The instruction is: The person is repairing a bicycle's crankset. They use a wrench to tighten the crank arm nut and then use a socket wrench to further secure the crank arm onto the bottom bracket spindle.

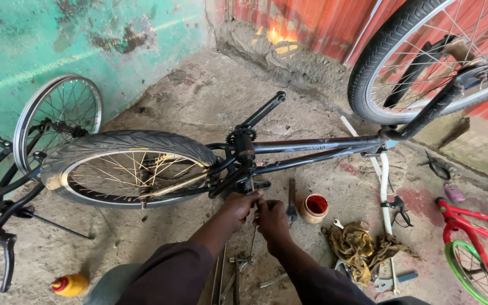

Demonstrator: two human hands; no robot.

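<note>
The crank area (248, 182) of the black bicycle (289, 148), laid on the concrete floor (199, 107), is met by both hands. The left hand (243, 202) is pinched on it; the right hand (270, 219), just below, is curled round a thin upright tool (253, 232).

1. Left hand (243, 203) is bare, without glove, ring or watch.
2. Right hand (271, 219) is likewise bare.
3. Both forearms are uncovered.
4. Dark maroon-brown sleeves (170, 277) cover the upper arms.

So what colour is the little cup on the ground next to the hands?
The cup is tan outside and red inside, seen in the head view.
</note>
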